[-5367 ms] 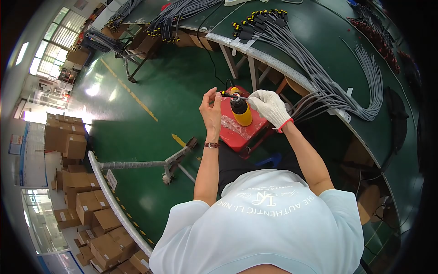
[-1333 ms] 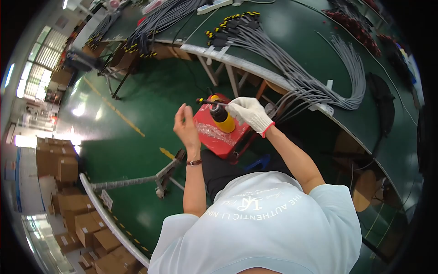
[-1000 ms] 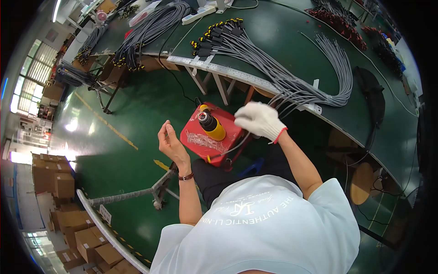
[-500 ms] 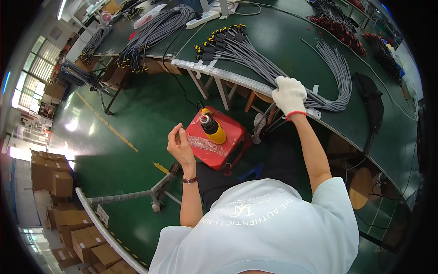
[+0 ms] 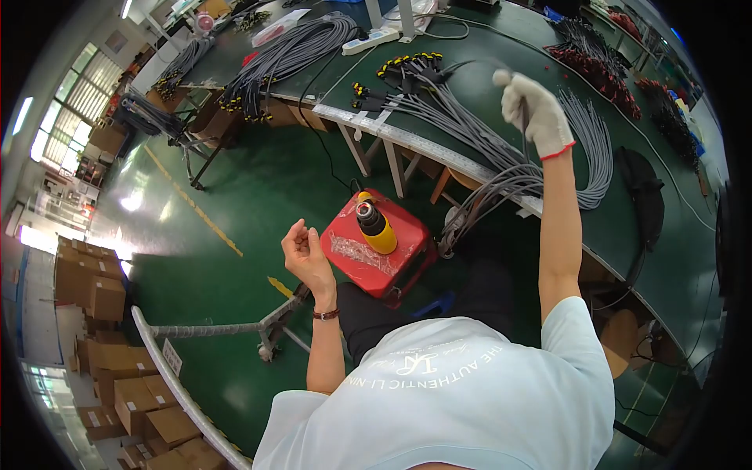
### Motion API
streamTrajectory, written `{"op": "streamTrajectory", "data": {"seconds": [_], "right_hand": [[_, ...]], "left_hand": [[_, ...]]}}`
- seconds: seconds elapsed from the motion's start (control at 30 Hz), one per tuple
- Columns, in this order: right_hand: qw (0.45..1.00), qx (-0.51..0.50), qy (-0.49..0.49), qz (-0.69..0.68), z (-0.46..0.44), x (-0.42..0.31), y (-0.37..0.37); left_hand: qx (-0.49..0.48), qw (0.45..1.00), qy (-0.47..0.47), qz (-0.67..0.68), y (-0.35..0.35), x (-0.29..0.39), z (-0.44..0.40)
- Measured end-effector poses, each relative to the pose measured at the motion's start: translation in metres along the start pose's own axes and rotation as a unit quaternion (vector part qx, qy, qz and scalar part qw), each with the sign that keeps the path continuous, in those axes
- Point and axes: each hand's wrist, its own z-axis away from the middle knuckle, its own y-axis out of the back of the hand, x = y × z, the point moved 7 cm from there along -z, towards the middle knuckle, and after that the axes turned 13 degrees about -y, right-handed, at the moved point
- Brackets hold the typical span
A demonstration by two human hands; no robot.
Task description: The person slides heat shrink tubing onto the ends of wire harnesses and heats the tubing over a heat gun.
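My right hand (image 5: 536, 114), in a white knit glove with a red cuff, is raised over the table edge, its fingers closed on a grey cable (image 5: 470, 63). That cable arcs from a bundle of grey cables (image 5: 462, 117) with black and yellow connector ends (image 5: 415, 70). Part of the bundle hangs over the edge below the hand. My left hand (image 5: 308, 258) is bare, with a watch at the wrist. Its fingers are loosely bent and apart, holding nothing. Beside it, a yellow and black heat gun (image 5: 377, 230) stands nose up on a red stool (image 5: 356, 266).
A metal ruler strip (image 5: 415, 139) runs along the green table's front edge. More grey cables (image 5: 290, 51) lie at the back left, with a white power strip (image 5: 370, 41) beside them. Red-ended cables (image 5: 595, 74) are piled far right. Cardboard boxes (image 5: 141, 399) stack behind a curved metal rail (image 5: 172, 376).
My right hand has lifted off the bundle and moved right and up with a cable in it. Loose cables now droop over the edge. The left hand stays nearly still.
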Motion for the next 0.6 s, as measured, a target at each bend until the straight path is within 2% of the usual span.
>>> {"op": "streamTrajectory", "data": {"seconds": [0.03, 0.1, 0.17, 0.2, 0.3, 0.33, 0.43, 0.47, 0.53, 0.57, 0.6], "right_hand": [[0.997, -0.065, 0.009, -0.044, -0.017, -0.007, 0.013], [0.974, -0.113, 0.037, -0.194, -0.028, -0.03, 0.016], [0.965, -0.175, 0.07, -0.182, -0.026, -0.051, 0.01], [0.989, -0.091, 0.082, -0.078, -0.016, -0.059, 0.0], [0.983, -0.085, 0.159, 0.036, 0.011, -0.065, -0.055], [0.977, -0.053, 0.19, 0.083, 0.039, -0.063, -0.091], [0.951, -0.127, 0.105, 0.261, 0.077, -0.019, -0.151], [0.938, -0.197, 0.032, 0.282, 0.085, 0.01, -0.165], [0.887, -0.299, -0.11, 0.335, 0.102, 0.077, -0.185], [0.851, -0.329, -0.179, 0.369, 0.111, 0.11, -0.19], [0.833, -0.321, -0.202, 0.402, 0.114, 0.141, -0.186]], "left_hand": [[0.004, 1.0, 0.007, 0.008, 0.002, 0.001, -0.001], [0.01, 0.999, 0.03, 0.003, 0.007, 0.001, 0.0], [0.012, 0.999, 0.043, 0.009, 0.008, 0.002, -0.001], [0.012, 0.999, 0.046, 0.016, 0.009, 0.003, -0.001], [-0.007, 0.996, 0.066, 0.051, 0.012, 0.011, 0.003], [-0.014, 0.995, 0.076, 0.067, 0.011, 0.015, 0.004], [-0.097, 0.963, 0.101, 0.23, -0.002, 0.024, 0.005], [-0.097, 0.918, 0.162, 0.348, -0.01, 0.025, 0.007], [-0.089, 0.777, 0.268, 0.563, -0.029, 0.035, 0.016], [-0.073, 0.74, 0.298, 0.599, -0.032, 0.031, 0.021], [-0.057, 0.7, 0.326, 0.633, -0.034, 0.024, 0.027]]}}
